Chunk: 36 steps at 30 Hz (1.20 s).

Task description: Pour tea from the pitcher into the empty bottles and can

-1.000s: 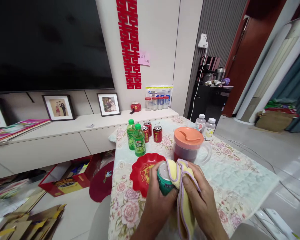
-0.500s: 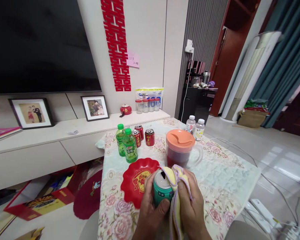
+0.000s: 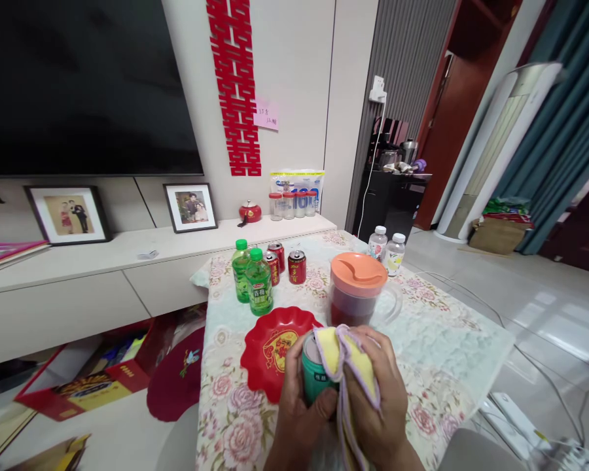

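Observation:
Wrapped round a green drink can, my left hand keeps it upright above the front of the table. My right hand grips a yellow cloth with a purple edge and presses it against the can's top and right side. The cloth covers part of the lid, and its end hangs down between my wrists. Just beyond the can lie a red scalloped plate and a pitcher of dark red liquid with an orange lid.
Two green tea bottles and several red cans stand toward the back left of the flowered tablecloth. Two clear bottles with white caps are at the back right. A white cabinet runs behind the table.
My right hand and the cloth have shifted over the can's top, hiding more of the lid. The view has turned slightly to the left. My left hand still holds the can.

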### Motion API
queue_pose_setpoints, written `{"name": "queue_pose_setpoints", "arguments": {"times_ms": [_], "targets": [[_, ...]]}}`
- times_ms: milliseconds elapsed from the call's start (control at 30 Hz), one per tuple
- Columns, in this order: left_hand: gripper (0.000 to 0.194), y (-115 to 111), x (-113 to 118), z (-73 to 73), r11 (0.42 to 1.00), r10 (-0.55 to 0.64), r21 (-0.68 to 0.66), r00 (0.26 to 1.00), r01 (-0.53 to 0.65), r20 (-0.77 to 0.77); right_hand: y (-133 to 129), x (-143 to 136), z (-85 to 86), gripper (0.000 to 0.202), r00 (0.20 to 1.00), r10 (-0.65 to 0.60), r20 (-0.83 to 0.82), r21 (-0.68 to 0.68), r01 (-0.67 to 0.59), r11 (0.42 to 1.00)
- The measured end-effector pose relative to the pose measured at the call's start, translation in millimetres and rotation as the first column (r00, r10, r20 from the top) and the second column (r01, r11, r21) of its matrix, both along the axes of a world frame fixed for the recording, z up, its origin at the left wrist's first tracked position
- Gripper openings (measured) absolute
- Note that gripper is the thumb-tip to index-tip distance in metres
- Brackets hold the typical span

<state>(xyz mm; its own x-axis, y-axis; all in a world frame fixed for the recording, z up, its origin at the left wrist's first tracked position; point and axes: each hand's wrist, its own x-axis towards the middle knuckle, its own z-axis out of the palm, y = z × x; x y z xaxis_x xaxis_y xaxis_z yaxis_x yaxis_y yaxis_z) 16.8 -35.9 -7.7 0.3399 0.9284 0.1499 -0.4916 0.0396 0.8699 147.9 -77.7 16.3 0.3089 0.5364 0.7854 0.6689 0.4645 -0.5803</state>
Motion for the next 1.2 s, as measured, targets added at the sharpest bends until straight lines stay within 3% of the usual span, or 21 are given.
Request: {"name": "queue_pose_setpoints", "arguments": {"times_ms": [100,200,267,367,433,533,667,800,867,967,1100,1200], "targets": [[0.079,2.2,-0.4,-9.8,0.991,0.013,0.131,0.999,-0.008,-0.039,6.9,4.0,-2.1,0.027,0.906,0.037,-0.422,-0.17,-0.119,0.978],[0.077,2.8,0.7,-14.6,0.977,0.092,0.2,0.994,-0.078,-0.062,12.7,1.9,-6.9,0.035,0.771,0.049,-0.635,-0.262,-0.275,0.925],[0.08,2.3,1.7,-13.4,0.974,0.134,0.192,0.988,-0.117,-0.08,13.3,-3.7,-13.3,0.039,0.753,0.049,-0.657,-0.276,-0.3,0.913],[0.088,1.1,2.7,-6.5,0.991,0.118,0.074,0.988,-0.111,-0.095,7.7,-17.3,-27.8,0.038,0.747,0.015,-0.665,-0.271,-0.26,0.927],[0.091,0.0,2.7,-0.1,0.992,0.123,-0.01,0.988,-0.125,-0.095,1.1,-26.2,-37.8,0.034,0.803,-0.021,-0.596,-0.237,-0.151,0.96],[0.091,-2.0,2.3,10.0,0.982,0.144,-0.11,0.984,-0.156,-0.107,-8.4,-32.9,-45.8,0.033,0.948,-0.061,-0.313,-0.115,0.026,0.993],[0.086,-5.3,2.3,20.8,0.966,0.074,-0.234,0.983,-0.113,-0.168,-13.1,-26.4,-36.9,0.039,0.999,-0.038,-0.036,0.035,0.04,0.999],[0.079,-9.6,2.8,28.3,0.973,0.047,-0.223,0.996,-0.063,-0.079,-7.8,-11.3,-22.3,0.043,0.998,-0.029,0.057,0.021,0.028,0.999],[0.071,-11.8,2.5,30.0,0.984,0.059,-0.169,0.998,-0.061,-0.014,-4.0,-5.8,-20.0,0.04,0.999,-0.051,-0.002,-0.002,0.051,0.999],[0.066,-13.8,2.0,27.5,0.996,0.07,-0.049,0.997,-0.069,0.021,0.5,-3.2,-21.9,0.031,0.968,-0.054,-0.245,-0.101,0.029,0.994],[0.068,-13.9,4.1,15.4,0.995,0.101,0.005,0.994,-0.101,0.04,4.6,-5.8,-26.5,0.039,0.796,-0.011,-0.606,-0.236,-0.166,0.957],[0.079,-11.4,6.6,4.5,0.998,0.057,-0.002,0.998,-0.057,0.027,5.3,-11.5,-32.0,0.04,0.746,-0.021,-0.666,-0.263,-0.209,0.942]]}}
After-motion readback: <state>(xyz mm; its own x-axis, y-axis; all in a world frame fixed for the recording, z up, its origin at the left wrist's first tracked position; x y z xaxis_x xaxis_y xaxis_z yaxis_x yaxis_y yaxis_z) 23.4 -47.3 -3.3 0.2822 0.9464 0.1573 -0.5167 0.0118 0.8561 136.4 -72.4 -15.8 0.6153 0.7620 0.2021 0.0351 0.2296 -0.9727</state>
